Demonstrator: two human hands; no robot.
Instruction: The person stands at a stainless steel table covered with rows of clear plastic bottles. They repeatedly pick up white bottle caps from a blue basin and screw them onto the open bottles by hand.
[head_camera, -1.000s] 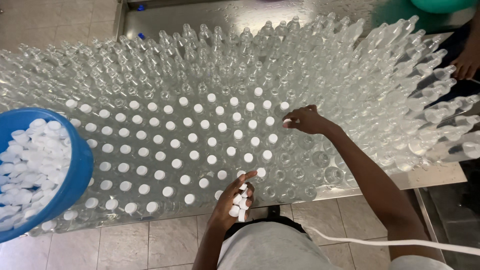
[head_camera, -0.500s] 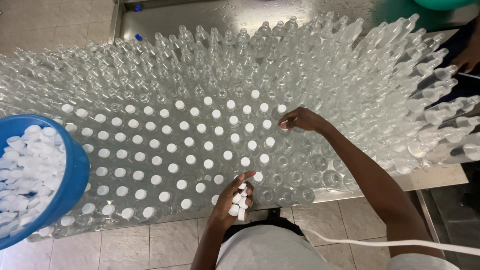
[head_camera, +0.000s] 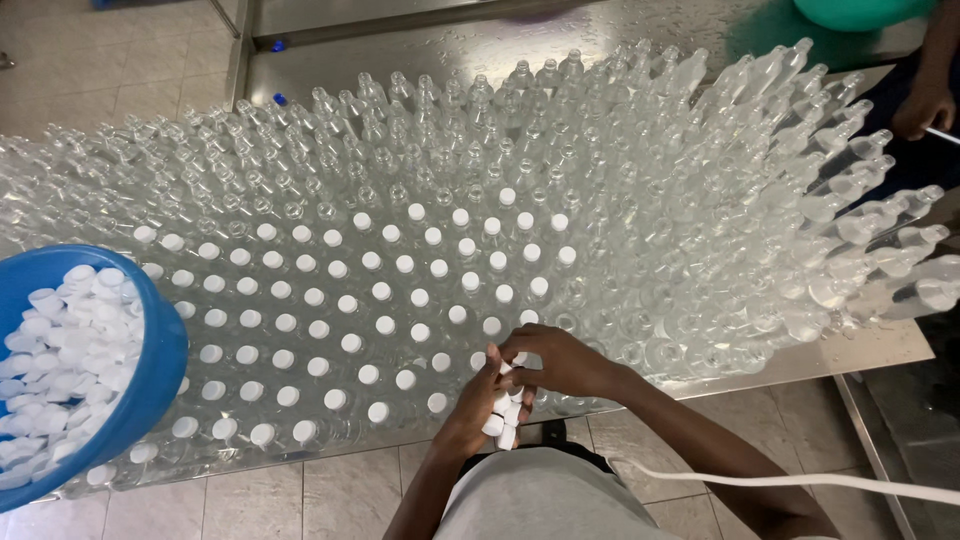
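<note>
Where the near edge of the metal tabletop (head_camera: 850, 350) meets our body, we hold both hands together. Our left hand (head_camera: 478, 400) is cupped around a stack of small white plastic caps (head_camera: 503, 420); our right hand (head_camera: 555, 360) reaches into that stack, fingertips pinching one cap. Clear plastic bottles (head_camera: 640, 200) stand packed across the tabletop; those at near left already carry white caps. A round blue plastic tub (head_camera: 150, 370) of loose caps sits at far left.
</note>
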